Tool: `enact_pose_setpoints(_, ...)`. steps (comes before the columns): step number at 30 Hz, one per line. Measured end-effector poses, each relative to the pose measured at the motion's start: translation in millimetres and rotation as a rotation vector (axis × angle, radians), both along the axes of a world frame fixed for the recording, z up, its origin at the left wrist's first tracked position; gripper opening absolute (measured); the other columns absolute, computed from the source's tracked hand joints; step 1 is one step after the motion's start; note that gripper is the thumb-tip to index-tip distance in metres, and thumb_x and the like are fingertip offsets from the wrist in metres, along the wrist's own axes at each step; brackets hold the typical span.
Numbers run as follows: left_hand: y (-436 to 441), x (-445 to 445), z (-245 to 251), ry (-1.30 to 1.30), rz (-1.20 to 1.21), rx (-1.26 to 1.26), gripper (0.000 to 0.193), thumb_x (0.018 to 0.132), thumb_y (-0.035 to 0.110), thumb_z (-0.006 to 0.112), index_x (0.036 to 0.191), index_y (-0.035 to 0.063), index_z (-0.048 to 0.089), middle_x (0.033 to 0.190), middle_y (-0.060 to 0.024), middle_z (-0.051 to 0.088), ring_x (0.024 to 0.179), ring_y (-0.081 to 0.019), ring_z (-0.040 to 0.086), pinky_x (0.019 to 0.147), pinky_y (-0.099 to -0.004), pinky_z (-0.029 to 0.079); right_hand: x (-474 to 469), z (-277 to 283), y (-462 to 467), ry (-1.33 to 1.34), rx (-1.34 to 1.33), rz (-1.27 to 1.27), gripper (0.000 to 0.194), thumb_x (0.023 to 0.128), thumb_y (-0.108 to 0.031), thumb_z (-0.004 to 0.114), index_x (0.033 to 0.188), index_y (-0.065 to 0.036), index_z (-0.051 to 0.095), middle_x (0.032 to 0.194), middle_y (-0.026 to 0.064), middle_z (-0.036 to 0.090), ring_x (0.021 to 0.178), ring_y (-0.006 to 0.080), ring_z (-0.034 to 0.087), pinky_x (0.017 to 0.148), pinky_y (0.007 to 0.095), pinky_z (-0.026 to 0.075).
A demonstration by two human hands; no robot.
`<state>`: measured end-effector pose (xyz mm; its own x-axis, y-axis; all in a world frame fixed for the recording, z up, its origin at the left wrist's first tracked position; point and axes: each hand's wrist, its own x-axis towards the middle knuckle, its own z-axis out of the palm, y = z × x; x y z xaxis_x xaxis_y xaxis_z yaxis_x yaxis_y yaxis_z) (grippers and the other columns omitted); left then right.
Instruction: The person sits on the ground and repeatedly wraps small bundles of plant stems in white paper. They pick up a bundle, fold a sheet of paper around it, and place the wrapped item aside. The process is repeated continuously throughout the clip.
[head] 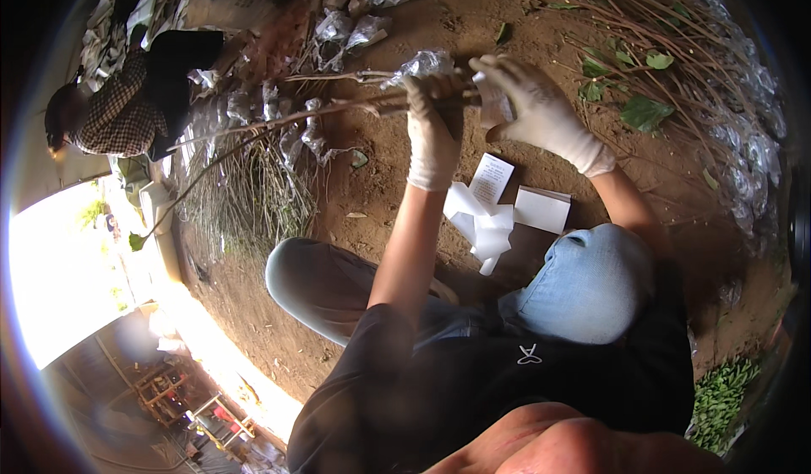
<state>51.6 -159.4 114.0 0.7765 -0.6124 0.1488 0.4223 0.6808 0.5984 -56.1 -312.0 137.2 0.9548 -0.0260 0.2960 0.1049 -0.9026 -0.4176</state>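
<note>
My left hand (pixel 434 135), in a whitish work glove, is closed around a few thin woody stems (pixel 342 108). They stretch away to the left, and one long stem ends in a small green leaf (pixel 137 241). Clear plastic wrap (pixel 423 65) bunches up just beyond that hand. At the right ends of the stems, my gloved right hand (pixel 542 106) curves its thumb and fingers around a pale paper label (pixel 494 101). Below the hands lie a printed slip (pixel 491 179), a small stack of white cards (pixel 543 210) and loose white paper strips (pixel 493 236) on the soil.
Bundled cuttings (pixel 247 189) with plastic-wrapped ends lie left. Loose branches (pixel 640 37) with leaves spread at upper right, beside plastic film (pixel 751 138). More wrapped pieces (pixel 364 27) sit at the top. A person in a checked shirt (pixel 120 109) is at far left, near a bright opening (pixel 63 271).
</note>
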Motion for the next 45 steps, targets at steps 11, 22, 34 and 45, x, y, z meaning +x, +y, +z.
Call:
enact_pose_setpoints(11,10.4,145.7,-170.6,0.467,-0.428,0.780,0.046,0.082,0.044,0.074,0.111,0.0116,0.060,0.103,-0.0045,0.060,0.104,-0.0210,0.055,0.098,-0.0392,0.045,-105.0,-44.0,-18.6,0.033,0.341,-0.348,0.047,0.084,-0.011,0.075,0.129,-0.009,0.062,0.135,0.0093,0.059,0.126,0.0280,0.055,0.106,0.0372,0.045)
enact_pose_setpoints(22,-17.3,98.6,-185.4,-0.941,-0.526,1.475,0.054,0.094,0.055,0.050,0.103,0.0043,0.065,0.088,-0.0114,0.068,0.079,-0.0262,0.064,0.079,-0.0418,0.056,-166.7,-89.0,26.3,0.278,0.525,-0.311,0.025,0.089,-0.012,0.070,0.113,-0.007,0.070,0.114,0.0090,0.069,0.101,0.0262,0.068,0.088,0.0334,0.054)
enact_pose_setpoints(34,98.9,-107.2,-48.1,-0.609,-0.797,1.102,0.025,0.083,0.003,0.071,0.108,0.0005,0.070,0.112,-0.0038,0.062,0.100,-0.0154,0.060,0.089,-0.0293,0.048,-145.7,-102.2,44.5,0.147,0.762,-0.061,0.042,0.083,-0.034,0.078,0.118,-0.012,0.070,0.115,0.0082,0.069,0.099,0.0245,0.070,0.083,0.0343,0.058)
enact_pose_setpoints(45,81.8,-145.5,-34.4,-0.788,-0.520,1.050,0.020,0.079,0.005,0.067,0.097,-0.0031,0.066,0.117,-0.0172,0.061,0.095,-0.0310,0.064,0.081,-0.0344,0.051,-158.3,-86.9,24.6,0.341,0.543,-0.154,0.021,0.091,-0.028,0.068,0.107,-0.015,0.072,0.094,0.0074,0.073,0.083,0.0265,0.071,0.073,0.0364,0.056)
